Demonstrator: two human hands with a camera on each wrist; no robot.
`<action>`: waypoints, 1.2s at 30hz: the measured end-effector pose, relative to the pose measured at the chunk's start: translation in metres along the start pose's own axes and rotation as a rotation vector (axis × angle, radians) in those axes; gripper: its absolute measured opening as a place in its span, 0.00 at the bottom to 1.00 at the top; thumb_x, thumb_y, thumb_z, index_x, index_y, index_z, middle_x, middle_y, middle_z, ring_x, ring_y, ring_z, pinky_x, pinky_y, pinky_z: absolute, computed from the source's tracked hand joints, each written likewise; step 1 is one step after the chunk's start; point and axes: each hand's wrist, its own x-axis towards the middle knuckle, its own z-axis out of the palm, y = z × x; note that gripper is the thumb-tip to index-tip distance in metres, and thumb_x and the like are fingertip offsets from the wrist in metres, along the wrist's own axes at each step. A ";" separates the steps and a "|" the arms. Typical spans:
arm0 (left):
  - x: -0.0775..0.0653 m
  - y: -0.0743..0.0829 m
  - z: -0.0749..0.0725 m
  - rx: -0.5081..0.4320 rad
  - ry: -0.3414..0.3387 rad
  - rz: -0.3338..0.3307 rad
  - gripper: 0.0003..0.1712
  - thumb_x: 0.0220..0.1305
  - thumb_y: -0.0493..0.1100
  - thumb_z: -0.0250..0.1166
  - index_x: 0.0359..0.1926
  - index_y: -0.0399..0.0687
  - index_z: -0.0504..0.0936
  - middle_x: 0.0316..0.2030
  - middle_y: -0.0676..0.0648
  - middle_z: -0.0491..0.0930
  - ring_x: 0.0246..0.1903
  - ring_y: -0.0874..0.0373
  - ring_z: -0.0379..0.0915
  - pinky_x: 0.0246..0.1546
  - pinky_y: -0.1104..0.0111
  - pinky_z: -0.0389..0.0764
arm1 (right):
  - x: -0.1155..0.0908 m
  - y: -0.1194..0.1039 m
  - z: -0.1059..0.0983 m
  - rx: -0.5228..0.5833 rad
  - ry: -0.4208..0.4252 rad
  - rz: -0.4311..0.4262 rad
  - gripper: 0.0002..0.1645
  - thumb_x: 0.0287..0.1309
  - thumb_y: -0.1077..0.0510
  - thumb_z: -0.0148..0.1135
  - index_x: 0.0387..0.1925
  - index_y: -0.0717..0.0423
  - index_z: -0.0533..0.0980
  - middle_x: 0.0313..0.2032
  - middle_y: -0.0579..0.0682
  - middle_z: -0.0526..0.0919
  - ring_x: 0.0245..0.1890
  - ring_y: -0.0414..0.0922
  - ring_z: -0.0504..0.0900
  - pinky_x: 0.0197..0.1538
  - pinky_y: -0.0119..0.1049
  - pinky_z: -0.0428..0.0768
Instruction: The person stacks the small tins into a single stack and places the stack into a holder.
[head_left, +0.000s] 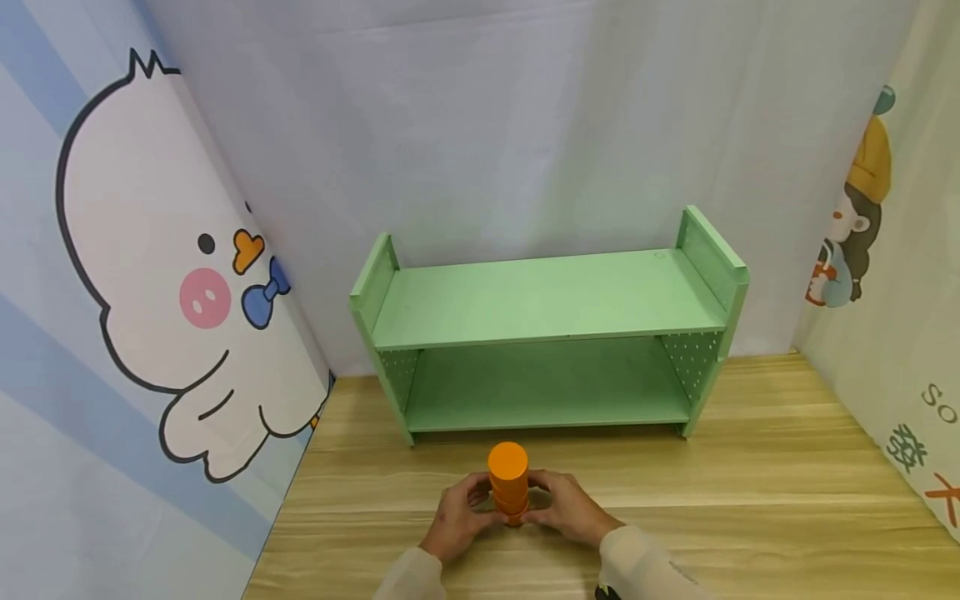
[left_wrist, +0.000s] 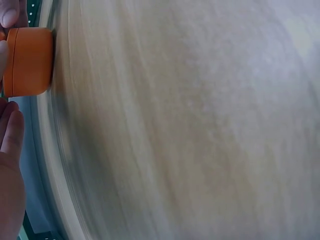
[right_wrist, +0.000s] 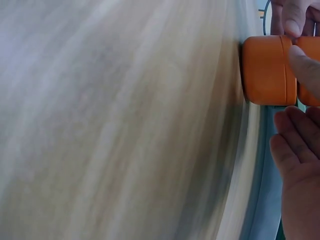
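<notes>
A stack of orange cylinders point(head_left: 507, 481) stands upright on the wooden table point(head_left: 750, 500), in front of the green shelf. My left hand point(head_left: 457, 515) holds its lower part from the left and my right hand point(head_left: 564, 505) from the right, fingers curled round it. In the left wrist view the bottom orange piece point(left_wrist: 30, 61) rests on the table, with the left hand's fingers point(left_wrist: 11, 145) beside it. In the right wrist view one of my right hand's fingers point(right_wrist: 306, 65) lies across the orange stack point(right_wrist: 265, 70). The other fingers are just off it.
A green two-level shelf point(head_left: 547, 300) stands at the back of the table, both levels bare. Cartoon-printed walls close in the left side point(head_left: 165, 292) and the right side point(head_left: 885, 250). A white curtain hangs behind the shelf.
</notes>
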 end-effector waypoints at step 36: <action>0.005 0.006 0.000 -0.091 0.021 -0.005 0.29 0.51 0.31 0.77 0.56 0.32 0.80 0.53 0.36 0.81 0.52 0.43 0.80 0.54 0.60 0.83 | 0.005 -0.003 -0.001 0.156 0.026 0.036 0.32 0.54 0.60 0.75 0.59 0.66 0.76 0.58 0.61 0.79 0.60 0.61 0.76 0.64 0.59 0.73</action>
